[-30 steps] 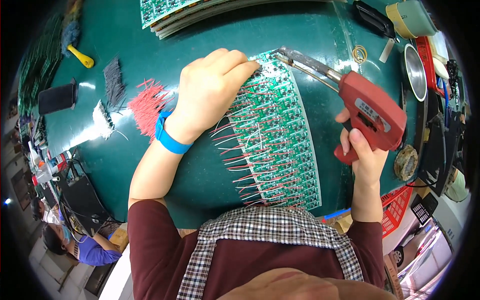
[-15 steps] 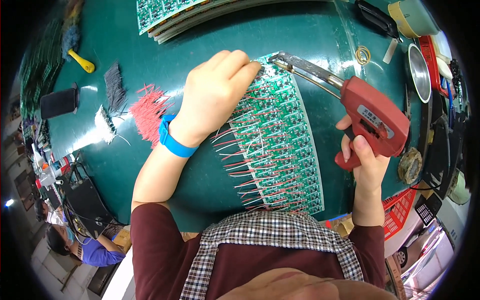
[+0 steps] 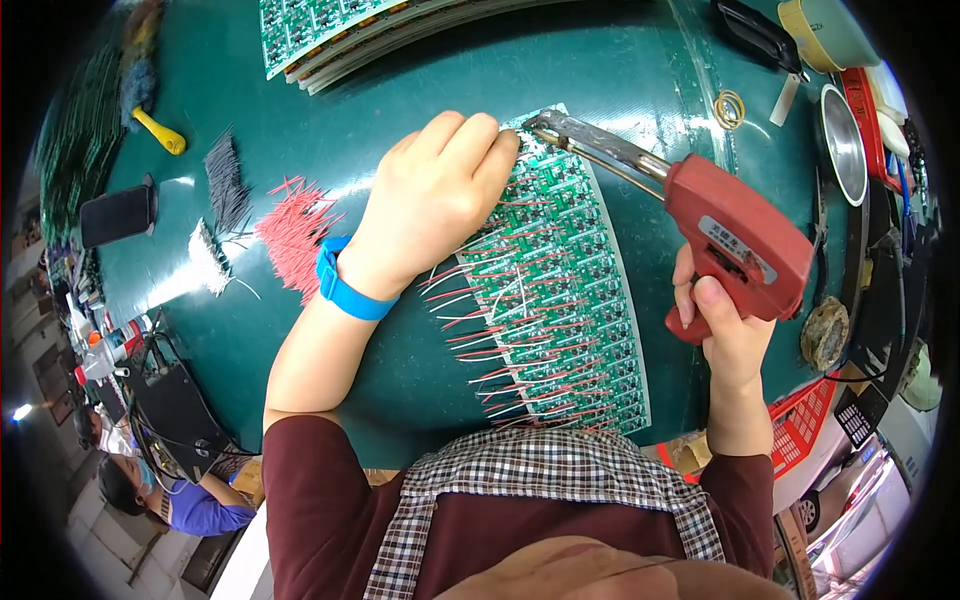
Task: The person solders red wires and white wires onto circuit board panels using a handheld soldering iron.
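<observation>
My right hand [image 3: 728, 325] is wrapped round the handle of a red soldering gun [image 3: 745, 230]. The gun's tip reaches left to the far end of a green circuit board panel [image 3: 575, 285], right beside my left fingertips. My left hand [image 3: 435, 190], with a blue band at the wrist, is closed in a pinch over the panel's far left corner. What it pinches is hidden behind the fingers. Red, white and dark wires [image 3: 475, 355] stick out along the panel's left edge, and several lie across the boards.
Left of my forearm lie piles of red wires [image 3: 295, 235], dark wires [image 3: 227, 175] and white wires [image 3: 208, 262]. Beyond them are a black phone [image 3: 118, 214] and a yellow-handled brush [image 3: 158, 130]. Stacked panels [image 3: 330, 35] stand at the back; a metal bowl [image 3: 842, 145] and solder coil [image 3: 729, 110] sit right.
The soldering gun and my right hand have shifted slightly left, bringing the tip closer to my left fingers. My left hand has moved down a little and stays pinched.
</observation>
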The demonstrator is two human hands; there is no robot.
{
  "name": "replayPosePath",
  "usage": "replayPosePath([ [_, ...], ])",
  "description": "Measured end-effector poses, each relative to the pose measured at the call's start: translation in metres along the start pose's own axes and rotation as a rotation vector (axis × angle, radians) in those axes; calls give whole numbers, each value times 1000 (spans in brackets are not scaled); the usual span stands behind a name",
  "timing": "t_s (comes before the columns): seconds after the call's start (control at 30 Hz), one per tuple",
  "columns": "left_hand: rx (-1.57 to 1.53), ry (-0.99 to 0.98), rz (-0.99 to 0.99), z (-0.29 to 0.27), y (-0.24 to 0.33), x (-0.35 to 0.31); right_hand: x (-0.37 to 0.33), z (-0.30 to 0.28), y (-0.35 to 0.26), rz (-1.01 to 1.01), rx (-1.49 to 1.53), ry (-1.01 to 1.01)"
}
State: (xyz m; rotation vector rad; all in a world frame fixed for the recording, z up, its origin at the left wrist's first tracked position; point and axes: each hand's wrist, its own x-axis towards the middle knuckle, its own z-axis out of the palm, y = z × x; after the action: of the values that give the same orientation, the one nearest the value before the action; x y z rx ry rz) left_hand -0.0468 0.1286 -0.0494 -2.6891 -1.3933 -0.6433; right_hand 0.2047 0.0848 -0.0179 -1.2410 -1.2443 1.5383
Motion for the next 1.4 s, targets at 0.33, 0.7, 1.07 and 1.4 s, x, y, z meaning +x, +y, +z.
replayPosePath([
  [0.33, 49, 65, 55, 6, -3, -1, -1, 2, -1, 1, -43, 33],
  [0.7, 22, 57, 18, 6, -1, -2, 0, 0, 1, 15, 88, 24],
  [1.07, 81, 76, 40, 8, 0, -2, 1, -3, -2, -53, 121, 16],
  [1.4, 100, 62, 31, 7, 1, -1, 3, -4, -2, -72, 57, 2],
])
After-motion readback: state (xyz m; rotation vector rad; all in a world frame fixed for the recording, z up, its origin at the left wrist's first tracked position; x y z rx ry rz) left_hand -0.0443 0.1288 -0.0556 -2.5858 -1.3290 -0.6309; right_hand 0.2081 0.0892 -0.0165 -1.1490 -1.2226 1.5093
